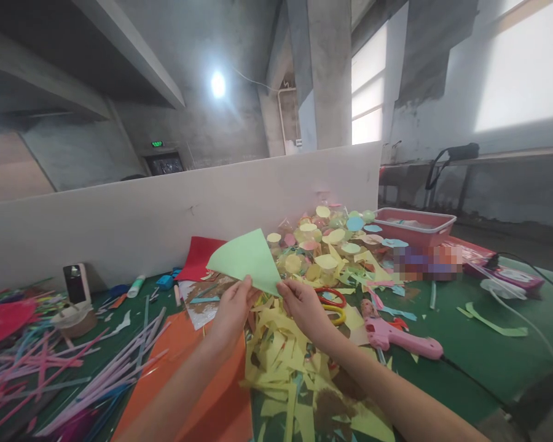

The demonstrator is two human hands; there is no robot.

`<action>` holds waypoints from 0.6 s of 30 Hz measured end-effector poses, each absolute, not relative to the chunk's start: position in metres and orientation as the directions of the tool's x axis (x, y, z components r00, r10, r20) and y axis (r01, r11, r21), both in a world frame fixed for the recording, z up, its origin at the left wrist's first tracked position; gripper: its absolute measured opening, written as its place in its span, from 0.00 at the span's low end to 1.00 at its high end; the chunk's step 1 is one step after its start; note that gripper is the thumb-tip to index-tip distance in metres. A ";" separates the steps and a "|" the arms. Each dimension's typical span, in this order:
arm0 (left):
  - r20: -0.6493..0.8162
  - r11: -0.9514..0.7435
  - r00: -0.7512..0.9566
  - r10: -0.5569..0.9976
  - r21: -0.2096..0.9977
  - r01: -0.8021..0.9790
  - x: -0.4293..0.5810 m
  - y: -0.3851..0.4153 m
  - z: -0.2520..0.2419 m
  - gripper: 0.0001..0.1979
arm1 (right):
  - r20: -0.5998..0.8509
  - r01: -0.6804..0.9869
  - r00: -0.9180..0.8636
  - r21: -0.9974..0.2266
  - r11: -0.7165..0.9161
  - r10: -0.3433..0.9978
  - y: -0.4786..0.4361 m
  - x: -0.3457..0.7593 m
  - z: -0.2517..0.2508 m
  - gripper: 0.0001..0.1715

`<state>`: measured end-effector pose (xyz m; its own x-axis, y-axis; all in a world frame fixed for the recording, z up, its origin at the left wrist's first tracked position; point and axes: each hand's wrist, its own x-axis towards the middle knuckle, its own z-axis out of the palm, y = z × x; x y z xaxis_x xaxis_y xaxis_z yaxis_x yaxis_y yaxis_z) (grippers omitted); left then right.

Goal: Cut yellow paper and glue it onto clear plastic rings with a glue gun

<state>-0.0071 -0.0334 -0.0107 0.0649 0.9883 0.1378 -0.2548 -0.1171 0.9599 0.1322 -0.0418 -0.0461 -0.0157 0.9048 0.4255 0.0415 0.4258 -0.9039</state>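
A light green sheet of paper (249, 261), curved along its far edge, is held up over the table between both my hands. My left hand (236, 304) pinches its near edge with closed fingers. At the right corner of the sheet, my right hand (301, 307) pinches it the same way. Yellow paper scraps (276, 362) lie heaped below my hands. Beside my right wrist rest scissors with red and yellow handles (334, 301). Behind the green sheet is a red sheet (198, 258), and an orange sheet (193, 380) lies under my left forearm.
A pink glue gun (400, 337) with a cord lies at the right. Paper-topped pieces (322, 245) are piled before a white partition (166, 221). A pink basket (415, 227) stands at the back right. Straws (105, 380), a cup (76, 319) and a phone (77, 283) are at the left.
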 end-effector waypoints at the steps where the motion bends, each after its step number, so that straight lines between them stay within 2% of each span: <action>1: 0.141 -0.124 0.042 0.989 0.952 -0.280 -0.009 -0.031 -0.007 0.09 | 0.423 0.043 -0.018 -0.905 0.423 0.906 -0.042 0.132 -0.046 0.23; 18: 0.111 -0.181 -0.197 0.974 0.906 -0.382 -0.042 0.000 0.003 0.10 | 0.402 0.119 -0.055 -0.906 0.406 0.914 -0.049 0.130 -0.043 0.22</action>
<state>-0.0418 -0.0001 0.0025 -0.1972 0.9740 0.1115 -0.3820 -0.1811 0.9062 0.1302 -0.0492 -0.0434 -0.0550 0.9140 0.4020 0.1193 0.4057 -0.9062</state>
